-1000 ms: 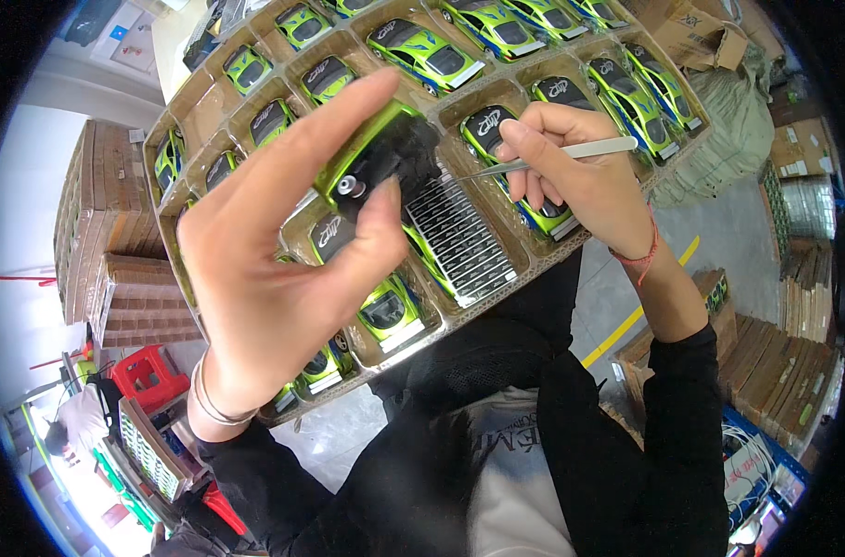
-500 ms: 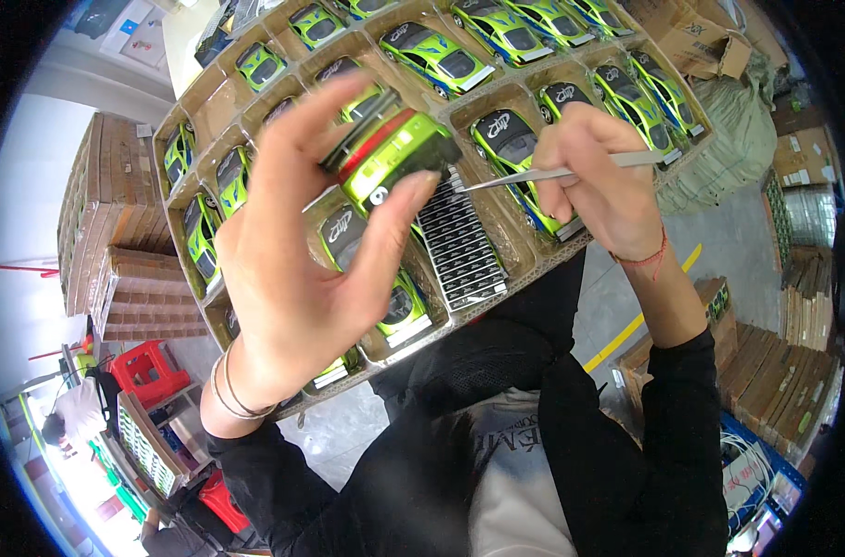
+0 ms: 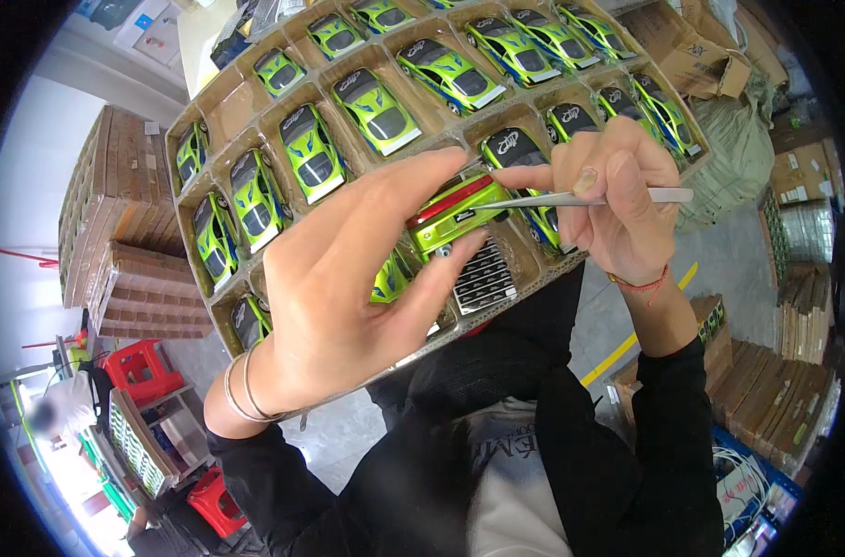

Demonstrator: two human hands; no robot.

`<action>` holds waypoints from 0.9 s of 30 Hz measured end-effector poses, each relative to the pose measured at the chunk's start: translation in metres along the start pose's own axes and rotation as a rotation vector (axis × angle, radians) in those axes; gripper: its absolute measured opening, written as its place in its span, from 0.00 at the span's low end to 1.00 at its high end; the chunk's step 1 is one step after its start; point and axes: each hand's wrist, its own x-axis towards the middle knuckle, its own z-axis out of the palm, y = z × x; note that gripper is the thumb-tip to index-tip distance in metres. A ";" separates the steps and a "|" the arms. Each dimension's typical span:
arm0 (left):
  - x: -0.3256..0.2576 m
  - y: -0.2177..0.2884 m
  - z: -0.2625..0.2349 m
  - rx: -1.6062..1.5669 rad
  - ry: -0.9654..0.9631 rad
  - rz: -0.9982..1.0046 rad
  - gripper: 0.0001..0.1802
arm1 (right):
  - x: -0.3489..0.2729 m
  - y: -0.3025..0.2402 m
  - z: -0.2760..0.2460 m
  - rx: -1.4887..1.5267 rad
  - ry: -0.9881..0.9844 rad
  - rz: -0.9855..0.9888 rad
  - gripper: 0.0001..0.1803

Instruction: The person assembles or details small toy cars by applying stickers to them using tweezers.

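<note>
My left hand [image 3: 339,278] pinches a bright green toy car [image 3: 459,215] between thumb and fingers, its end with a red strip turned toward me. My right hand [image 3: 622,204] grips metal tweezers [image 3: 662,195], whose tip lies at that end of the car; a fingertip also reaches the car's edge. Whether the tip holds anything is too small to tell. Under the car, a sheet of small black-and-silver stickers [image 3: 485,280] lies in the divided tray [image 3: 225,107]. Similar green toy cars [image 3: 313,153] sit in the compartments around it.
Stacked cardboard [image 3: 116,204] stands on the left, near a red stool [image 3: 142,369]. An open cardboard box [image 3: 696,60] and a pale green sack [image 3: 733,158] lie beyond the tray's right side. More flattened cardboard [image 3: 775,390] is piled at lower right.
The toy car has come down and right in my left hand and turned, its red-striped end now facing me. My tweezers have gone from beside the sticker sheet to the car.
</note>
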 end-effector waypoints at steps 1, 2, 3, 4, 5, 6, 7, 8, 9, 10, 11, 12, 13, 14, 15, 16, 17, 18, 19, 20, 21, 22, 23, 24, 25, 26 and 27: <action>0.000 0.000 0.000 0.000 0.001 -0.001 0.24 | 0.000 0.000 0.000 0.011 0.010 0.005 0.15; 0.000 0.000 0.000 0.002 -0.003 0.000 0.24 | 0.000 0.000 0.001 0.023 0.021 0.010 0.15; 0.000 0.000 0.000 0.003 -0.008 0.000 0.24 | 0.000 0.000 0.001 0.023 0.020 0.011 0.15; 0.000 0.000 0.000 0.004 -0.006 0.000 0.24 | 0.000 -0.001 0.001 0.015 0.013 0.014 0.15; 0.000 0.000 0.000 -0.005 -0.004 -0.005 0.24 | 0.001 -0.001 0.000 0.008 0.006 0.017 0.15; 0.000 0.001 0.000 -0.015 -0.002 -0.011 0.24 | 0.001 -0.002 0.000 0.008 0.004 0.017 0.15; 0.000 0.000 0.000 -0.013 -0.001 -0.011 0.24 | 0.001 -0.002 0.000 0.001 0.003 0.020 0.15; 0.000 0.000 0.000 -0.012 0.003 -0.007 0.24 | 0.002 -0.002 0.000 -0.006 0.003 0.023 0.15; 0.000 0.000 -0.001 -0.010 0.006 -0.002 0.24 | 0.002 -0.002 0.001 -0.005 0.002 0.023 0.15; 0.000 0.000 0.000 -0.011 0.006 -0.002 0.24 | 0.002 -0.002 0.000 -0.009 -0.001 0.020 0.15; 0.000 0.000 0.000 -0.020 0.007 -0.005 0.24 | 0.002 -0.002 0.000 -0.012 -0.003 0.017 0.15; 0.000 -0.001 0.000 -0.030 0.008 -0.008 0.24 | 0.001 -0.002 0.000 -0.013 -0.003 0.017 0.15; 0.000 -0.001 0.000 -0.029 0.008 -0.009 0.24 | 0.001 -0.001 0.001 -0.014 0.003 0.022 0.15; 0.000 0.000 0.000 -0.020 0.008 -0.007 0.24 | 0.001 -0.001 0.001 -0.016 0.008 0.028 0.15; -0.001 0.000 0.000 -0.012 0.007 -0.006 0.24 | 0.000 -0.001 0.002 -0.015 0.008 0.028 0.15; 0.000 0.000 0.000 -0.012 0.007 -0.005 0.24 | 0.000 -0.001 0.002 -0.012 0.016 0.031 0.15; 0.000 0.001 0.000 -0.020 0.013 -0.016 0.24 | 0.000 -0.002 0.003 -0.009 0.024 0.033 0.15; 0.000 0.001 0.000 -0.028 0.018 -0.027 0.24 | 0.001 -0.003 0.004 -0.010 0.024 0.033 0.15; -0.001 0.001 0.000 -0.028 0.017 -0.028 0.24 | 0.002 -0.004 0.006 -0.070 0.031 0.045 0.16; -0.001 0.000 0.000 -0.013 0.018 -0.017 0.24 | 0.002 -0.005 0.007 -0.131 0.039 0.057 0.17; -0.001 -0.001 0.001 0.002 0.018 -0.006 0.24 | 0.002 -0.004 0.006 -0.131 0.039 0.057 0.17; -0.001 0.000 0.001 0.001 0.018 -0.005 0.24 | 0.002 -0.005 0.006 -0.138 0.034 0.057 0.17; 0.000 0.001 0.001 -0.001 0.014 -0.004 0.24 | 0.001 -0.005 0.005 -0.145 0.029 0.057 0.17; 0.001 0.001 0.001 -0.003 0.010 -0.002 0.24 | 0.001 -0.005 0.005 -0.146 0.030 0.058 0.17; -0.001 0.003 0.003 -0.001 0.011 -0.003 0.24 | 0.001 -0.006 0.006 -0.153 0.031 0.055 0.17; -0.003 0.004 0.007 -0.057 0.057 -0.016 0.24 | 0.002 -0.006 0.006 -0.160 0.033 0.052 0.17; -0.004 0.004 0.009 -0.112 0.104 -0.030 0.23 | 0.002 -0.005 0.006 -0.159 0.031 0.052 0.17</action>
